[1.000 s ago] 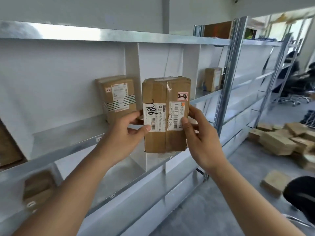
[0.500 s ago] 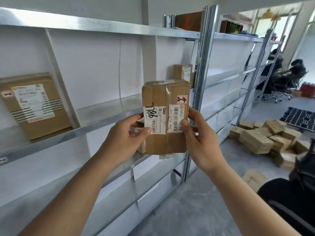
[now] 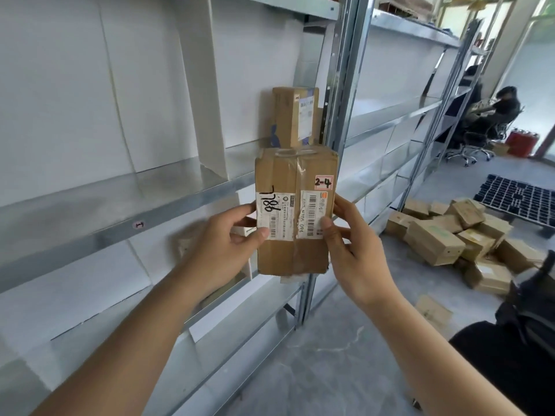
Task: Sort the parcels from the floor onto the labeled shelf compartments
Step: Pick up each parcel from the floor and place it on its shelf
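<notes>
Parcel (image 3: 295, 211) upright in both hands; taped brown cardboard, tagged 2-4.

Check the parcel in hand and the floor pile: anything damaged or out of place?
The held parcel, gripped by the left hand and right hand, looks worn: its white shipping label is torn and its bottom edge frayed. The floor parcels lie in a jumbled heap.
</notes>
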The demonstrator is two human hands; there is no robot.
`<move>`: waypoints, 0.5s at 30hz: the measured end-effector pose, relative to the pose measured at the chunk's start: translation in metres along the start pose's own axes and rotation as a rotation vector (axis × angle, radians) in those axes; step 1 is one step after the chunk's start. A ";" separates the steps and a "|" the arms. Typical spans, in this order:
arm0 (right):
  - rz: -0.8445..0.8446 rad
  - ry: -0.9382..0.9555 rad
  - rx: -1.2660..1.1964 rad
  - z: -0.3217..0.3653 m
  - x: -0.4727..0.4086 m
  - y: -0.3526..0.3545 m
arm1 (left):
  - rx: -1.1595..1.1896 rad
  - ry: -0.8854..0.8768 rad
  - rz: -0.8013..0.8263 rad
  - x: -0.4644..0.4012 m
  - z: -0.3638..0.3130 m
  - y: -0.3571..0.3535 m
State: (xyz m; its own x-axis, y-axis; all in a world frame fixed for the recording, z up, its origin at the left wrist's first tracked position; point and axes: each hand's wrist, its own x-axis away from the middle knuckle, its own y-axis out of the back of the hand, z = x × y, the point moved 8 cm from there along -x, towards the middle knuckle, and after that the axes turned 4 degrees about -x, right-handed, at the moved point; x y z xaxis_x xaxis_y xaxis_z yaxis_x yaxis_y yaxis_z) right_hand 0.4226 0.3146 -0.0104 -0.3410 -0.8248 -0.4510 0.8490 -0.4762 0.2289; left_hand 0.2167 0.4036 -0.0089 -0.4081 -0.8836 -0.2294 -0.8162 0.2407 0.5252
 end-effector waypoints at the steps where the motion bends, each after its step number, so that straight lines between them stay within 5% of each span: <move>1: -0.005 -0.012 0.004 -0.012 -0.012 0.002 | -0.015 -0.001 0.014 -0.017 0.005 -0.007; 15: 0.094 -0.132 -0.097 -0.182 -0.151 0.053 | -0.009 0.165 0.037 -0.174 0.042 -0.137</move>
State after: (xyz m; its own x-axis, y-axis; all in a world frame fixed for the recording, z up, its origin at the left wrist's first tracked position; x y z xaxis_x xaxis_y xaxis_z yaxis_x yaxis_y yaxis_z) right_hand 0.5928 0.4694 -0.0867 -0.3025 -0.9004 -0.3125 0.9126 -0.3682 0.1775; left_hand 0.3822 0.5416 -0.0752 -0.3648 -0.9283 -0.0720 -0.7978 0.2718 0.5382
